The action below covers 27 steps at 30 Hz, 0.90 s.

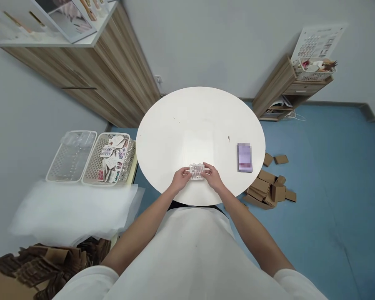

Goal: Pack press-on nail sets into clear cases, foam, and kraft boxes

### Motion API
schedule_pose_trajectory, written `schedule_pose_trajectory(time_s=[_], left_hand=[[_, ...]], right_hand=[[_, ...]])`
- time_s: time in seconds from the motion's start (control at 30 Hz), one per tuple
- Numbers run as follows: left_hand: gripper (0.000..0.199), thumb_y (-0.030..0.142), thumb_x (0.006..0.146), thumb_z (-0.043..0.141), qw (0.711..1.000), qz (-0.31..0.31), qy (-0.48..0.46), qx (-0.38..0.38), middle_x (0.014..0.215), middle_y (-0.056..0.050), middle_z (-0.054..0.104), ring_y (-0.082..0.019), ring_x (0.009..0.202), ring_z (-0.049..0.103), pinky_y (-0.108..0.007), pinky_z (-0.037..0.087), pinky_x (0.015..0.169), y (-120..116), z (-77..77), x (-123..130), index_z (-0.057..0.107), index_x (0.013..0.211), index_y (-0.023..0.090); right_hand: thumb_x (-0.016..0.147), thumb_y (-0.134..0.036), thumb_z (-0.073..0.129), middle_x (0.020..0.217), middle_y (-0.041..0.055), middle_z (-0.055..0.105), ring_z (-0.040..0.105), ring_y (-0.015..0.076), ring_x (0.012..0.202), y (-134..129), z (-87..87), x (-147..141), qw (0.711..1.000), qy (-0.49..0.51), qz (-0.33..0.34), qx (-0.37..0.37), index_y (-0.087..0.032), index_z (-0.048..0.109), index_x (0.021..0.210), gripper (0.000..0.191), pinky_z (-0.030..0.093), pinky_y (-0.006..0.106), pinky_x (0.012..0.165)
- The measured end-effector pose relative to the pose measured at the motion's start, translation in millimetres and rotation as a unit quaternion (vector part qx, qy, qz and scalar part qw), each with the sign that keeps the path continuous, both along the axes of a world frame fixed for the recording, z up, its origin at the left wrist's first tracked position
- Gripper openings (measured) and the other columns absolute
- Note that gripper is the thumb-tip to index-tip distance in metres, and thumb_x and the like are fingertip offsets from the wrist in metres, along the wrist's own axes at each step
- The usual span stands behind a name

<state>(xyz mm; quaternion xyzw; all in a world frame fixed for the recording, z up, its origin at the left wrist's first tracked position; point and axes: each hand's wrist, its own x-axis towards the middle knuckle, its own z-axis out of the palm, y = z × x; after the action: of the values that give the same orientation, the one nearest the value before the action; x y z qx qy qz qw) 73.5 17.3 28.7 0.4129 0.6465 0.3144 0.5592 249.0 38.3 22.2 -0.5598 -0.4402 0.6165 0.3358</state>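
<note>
A small clear plastic nail case point(196, 171), with small glossy nail-shaped pieces in two rows, is near the front edge of the white round table. My left hand point(181, 179) grips its left side with the fingertips. At the opposite side my right hand point(213, 176) pinches the case between thumb and fingers. Whether the case rests on the tabletop or is slightly raised, I cannot tell. To the right on the table lies a purple box or stack of cards point(244, 157), its upper face blurred out.
Left of the white table point(162, 125) are a basket of nail cards point(95, 166), a basket of clear plastic cases point(53, 168) and translucent sheets point(75, 212). Brown cardboard point(50, 266) is piled lower left. Small cardboard boxes point(264, 187) lie on the floor at right. Cabinets stand behind.
</note>
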Motion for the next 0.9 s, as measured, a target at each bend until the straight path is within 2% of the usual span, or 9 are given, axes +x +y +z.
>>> schedule_pose_trajectory(time_s=[0.1, 0.2, 0.37, 0.6, 0.73, 0.83, 0.9], left_hand=[[0.042, 0.033, 0.07, 0.058, 0.998, 0.043, 0.045, -0.002, 0.088, -0.006, 0.06, -0.013, 0.071, 0.058, -0.03, 0.046, 0.069, -8.0, -9.6, 4.1, 0.051, 0.108, 0.017], [0.034, 0.029, 0.072, 0.057, 0.996, 0.041, 0.079, 0.004, 0.09, -0.007, 0.062, -0.015, 0.077, 0.059, -0.031, 0.046, 0.073, -11.9, -17.7, 4.8, 0.053, 0.104, 0.018], [0.038, 0.023, 0.072, 0.057, 0.994, 0.0, 0.106, 0.024, 0.103, -0.008, 0.058, -0.016, 0.085, 0.057, -0.031, 0.044, 0.078, -11.9, -27.5, 5.2, 0.052, 0.109, 0.018], [0.042, 0.02, 0.072, 0.053, 0.986, -0.07, 0.137, 0.06, 0.099, -0.008, 0.055, -0.016, 0.083, 0.054, -0.03, 0.044, 0.075, -5.2, -35.8, 10.5, 0.05, 0.113, 0.017], [0.041, 0.021, 0.072, 0.052, 0.98, -0.119, 0.15, 0.051, 0.098, -0.007, 0.053, -0.017, 0.085, 0.053, -0.029, 0.044, 0.075, -3.0, -35.5, 7.8, 0.048, 0.112, 0.017], [0.047, 0.024, 0.074, 0.051, 0.969, -0.143, 0.186, 0.074, 0.105, -0.008, 0.049, -0.018, 0.09, 0.051, -0.031, 0.043, 0.078, -9.6, -31.8, -0.3, 0.041, 0.119, 0.018], [0.047, 0.026, 0.074, 0.051, 0.952, -0.179, 0.214, 0.125, 0.108, -0.008, 0.048, -0.019, 0.096, 0.049, -0.033, 0.04, 0.083, -18.0, -28.4, -7.8, 0.04, 0.119, 0.018]], right_hand=[[0.064, -0.02, 0.058, 0.121, 0.0081, 0.047, 0.052, 0.017, 0.098, -10.5, -1.8, -1.7, 1.0, -0.022, 0.007, -0.014, -0.022, 0.044, 0.12, 0.057, 0.046, 0.033, 0.083], [0.066, -0.016, 0.052, 0.121, 0.0067, 0.048, 0.05, 0.0176, 0.105, -17.4, -5.8, -3.4, 0.999, -0.013, 0.031, -0.018, -0.021, 0.044, 0.12, 0.055, 0.044, 0.034, 0.087], [0.066, -0.014, 0.046, 0.125, 0.0058, 0.043, 0.047, 0.0178, 0.109, -20.7, -14.9, -3.5, 0.997, -0.064, 0.038, 0.005, -0.023, 0.044, 0.12, 0.055, 0.045, 0.032, 0.086], [0.065, -0.014, 0.045, 0.119, 0.0067, 0.044, 0.047, 0.0193, 0.106, -17.4, -23.8, -1.5, 0.993, -0.114, 0.012, 0.017, -0.022, 0.047, 0.117, 0.053, 0.045, 0.033, 0.084], [0.068, -0.016, 0.045, 0.119, 0.0061, 0.044, 0.047, 0.0188, 0.106, -18.7, -24.8, -3.5, 0.989, -0.139, 0.023, 0.035, -0.022, 0.042, 0.121, 0.053, 0.044, 0.034, 0.085], [0.072, -0.018, 0.045, 0.118, 0.0068, 0.044, 0.045, 0.0192, 0.108, -29.9, -19.4, -2.4, 0.97, -0.22, 0.047, 0.094, -0.023, 0.038, 0.122, 0.051, 0.042, 0.036, 0.087], [0.074, -0.019, 0.046, 0.114, 0.0074, 0.046, 0.045, 0.0202, 0.105, -42.2, -15.3, 0.8, 0.941, -0.289, 0.101, 0.145, -0.022, 0.043, 0.117, 0.044, 0.041, 0.037, 0.087]])
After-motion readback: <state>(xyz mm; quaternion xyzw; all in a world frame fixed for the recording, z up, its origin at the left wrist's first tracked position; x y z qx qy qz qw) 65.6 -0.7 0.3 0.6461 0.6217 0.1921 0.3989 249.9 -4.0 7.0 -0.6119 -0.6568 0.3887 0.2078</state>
